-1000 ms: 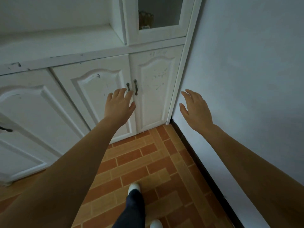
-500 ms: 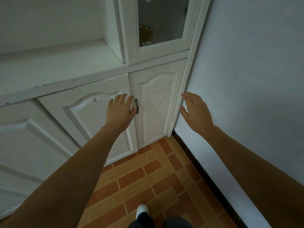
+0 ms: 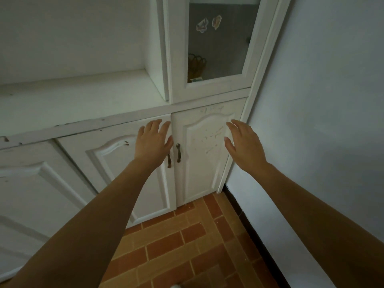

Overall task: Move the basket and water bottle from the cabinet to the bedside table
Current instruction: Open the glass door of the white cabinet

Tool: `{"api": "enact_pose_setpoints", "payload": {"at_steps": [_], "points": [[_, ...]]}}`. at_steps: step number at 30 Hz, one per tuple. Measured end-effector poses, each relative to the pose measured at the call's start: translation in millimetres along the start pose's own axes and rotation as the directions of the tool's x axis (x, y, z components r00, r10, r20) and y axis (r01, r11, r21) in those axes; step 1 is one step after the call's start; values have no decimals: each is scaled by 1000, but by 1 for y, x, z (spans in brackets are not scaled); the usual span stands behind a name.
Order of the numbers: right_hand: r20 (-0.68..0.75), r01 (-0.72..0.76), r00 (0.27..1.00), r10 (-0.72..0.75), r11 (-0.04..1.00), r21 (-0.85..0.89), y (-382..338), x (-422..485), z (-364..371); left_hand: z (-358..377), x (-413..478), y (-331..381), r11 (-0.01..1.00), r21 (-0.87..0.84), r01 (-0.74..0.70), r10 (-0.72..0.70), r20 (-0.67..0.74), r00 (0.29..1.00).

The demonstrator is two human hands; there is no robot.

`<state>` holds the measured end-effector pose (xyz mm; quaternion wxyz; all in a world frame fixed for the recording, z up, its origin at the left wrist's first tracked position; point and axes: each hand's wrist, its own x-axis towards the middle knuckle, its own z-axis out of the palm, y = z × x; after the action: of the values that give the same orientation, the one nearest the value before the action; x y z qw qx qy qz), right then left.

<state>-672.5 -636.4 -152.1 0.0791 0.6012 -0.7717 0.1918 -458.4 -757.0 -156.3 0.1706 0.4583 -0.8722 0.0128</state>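
A brown wicker basket [image 3: 196, 66] stands inside the white upper cabinet, seen through its closed glass door [image 3: 216, 44]. No water bottle shows. My left hand [image 3: 153, 140] is raised in front of the lower cabinet doors, fingers apart and empty, just above the dark door handles [image 3: 178, 153]. My right hand [image 3: 244, 145] is held out at the same height before the right lower door, open and empty. Both hands are well below the basket.
A white counter ledge [image 3: 83, 100] runs left of the upper cabinet. A pale wall [image 3: 322, 100] closes the right side with a dark skirting. The floor is orange-brown tile [image 3: 176, 246]. Two stickers [image 3: 208, 23] are stuck on the glass.
The view has tilted upward and moved closer, showing more of the glass door and basket. Both hands have risen from the handle level toward the top of the lower doors.
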Motion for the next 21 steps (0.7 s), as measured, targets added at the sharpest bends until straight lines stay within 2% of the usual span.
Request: {"api": "enact_pose_setpoints", "payload": {"at_steps": [8,15,21], "points": [[-142,85,986,-90,996,-37,-6,62,-53,-61,52,16,999,44,-5,12,-170,985],[-326,191,923,-203,979,-70,-19,112,-124,-136,95,21,996,89,0,30,-341,940],[-373,242,888,-270,963,-121,-27,141,-158,-169,117,20,993,113,18,27,-393,919]]}}
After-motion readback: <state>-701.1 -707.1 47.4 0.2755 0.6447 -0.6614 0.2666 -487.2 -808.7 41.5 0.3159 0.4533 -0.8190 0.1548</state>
